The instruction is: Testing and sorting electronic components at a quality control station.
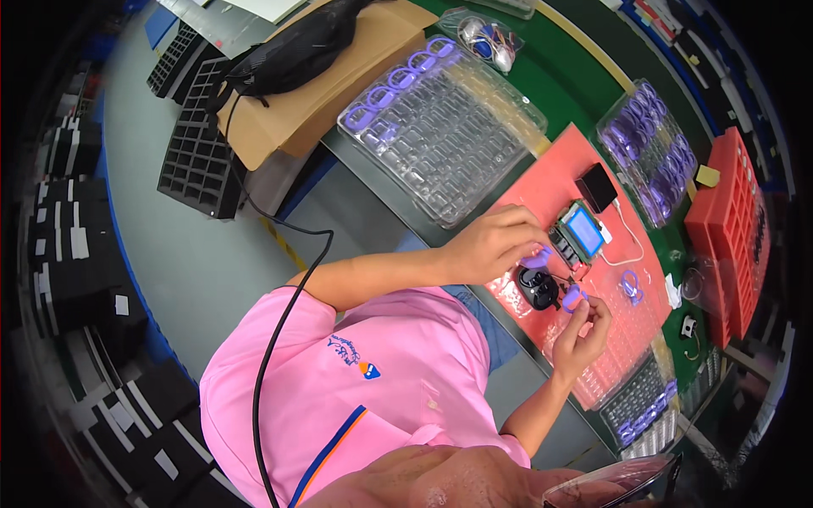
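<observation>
My left hand (500,243) pinches a small purple plastic piece (535,257) above a rounded black device (539,289). My right hand (584,335) holds another purple piece (573,297) with a rounded end between its thumb and fingers, at the black device's near right side. Beyond both hands sits a green circuit board with a lit blue screen (584,232). A purple loop-shaped piece (631,288) lies on the red mat (555,182), right of my right hand. My fingers partly hide both held pieces, so their exact kind cannot be made out.
A clear tray (440,140) with purple loops along one edge lies far left. Another tray (648,152) of purple pieces and red bins (728,229) stand to the right. A black box (597,188) with a white cable is on the mat. A black cable (292,292) hangs in front of me.
</observation>
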A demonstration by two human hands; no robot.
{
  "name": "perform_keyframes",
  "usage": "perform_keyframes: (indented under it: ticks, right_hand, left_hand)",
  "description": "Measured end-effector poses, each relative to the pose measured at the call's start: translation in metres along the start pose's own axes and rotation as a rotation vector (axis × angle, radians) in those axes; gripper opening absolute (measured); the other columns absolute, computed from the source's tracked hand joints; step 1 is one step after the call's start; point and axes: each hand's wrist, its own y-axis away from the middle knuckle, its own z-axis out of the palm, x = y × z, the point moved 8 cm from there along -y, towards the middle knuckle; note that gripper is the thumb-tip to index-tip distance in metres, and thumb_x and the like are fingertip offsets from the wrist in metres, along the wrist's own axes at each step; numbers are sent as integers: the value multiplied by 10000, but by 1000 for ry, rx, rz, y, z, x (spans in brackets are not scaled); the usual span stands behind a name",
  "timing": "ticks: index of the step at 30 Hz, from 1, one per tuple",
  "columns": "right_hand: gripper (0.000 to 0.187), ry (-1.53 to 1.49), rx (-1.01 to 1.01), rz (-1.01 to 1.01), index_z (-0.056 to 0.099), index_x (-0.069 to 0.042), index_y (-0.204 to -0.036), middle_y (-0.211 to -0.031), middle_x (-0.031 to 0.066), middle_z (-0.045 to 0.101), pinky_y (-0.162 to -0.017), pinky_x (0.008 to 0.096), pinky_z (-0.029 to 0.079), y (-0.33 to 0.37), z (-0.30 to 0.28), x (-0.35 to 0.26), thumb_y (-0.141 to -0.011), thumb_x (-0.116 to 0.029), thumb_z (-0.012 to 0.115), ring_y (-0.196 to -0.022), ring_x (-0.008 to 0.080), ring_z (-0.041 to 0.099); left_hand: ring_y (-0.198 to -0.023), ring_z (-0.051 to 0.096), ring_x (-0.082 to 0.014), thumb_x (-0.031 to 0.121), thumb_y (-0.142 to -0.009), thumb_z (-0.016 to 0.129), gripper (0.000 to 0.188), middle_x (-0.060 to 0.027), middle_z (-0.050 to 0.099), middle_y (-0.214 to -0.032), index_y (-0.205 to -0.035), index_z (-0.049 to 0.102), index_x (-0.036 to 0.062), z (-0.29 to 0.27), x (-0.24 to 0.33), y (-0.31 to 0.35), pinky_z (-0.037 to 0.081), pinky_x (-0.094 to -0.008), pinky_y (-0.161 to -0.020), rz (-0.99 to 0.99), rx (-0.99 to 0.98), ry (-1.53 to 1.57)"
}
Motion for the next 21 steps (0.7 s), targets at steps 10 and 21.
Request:
perform_keyframes:
  ticks: [10,21]
  right_hand:
    - [92,4,29,138,712,6,-1140,-896,84,764,-690,287,536,-2,13,-1,-1063,-43,706,-758,116,681]
    - [164,95,-87,204,719,18,-1164,-811,122,696,-631,355,528,20,33,-4,-1011,-35,744,-683,216,661]
  left_hand:
    - [-981,724,-195,2,-1037,692,181,-114,733,-1138,-1193,784,-3,-4,-24,17,573,-322,-874,-379,-44,83]
    - [-932,732,-250,-7,-1027,683,190,-134,705,-1118,-1199,763,-24,46,-24,17,582,-342,-799,-381,-206,76]
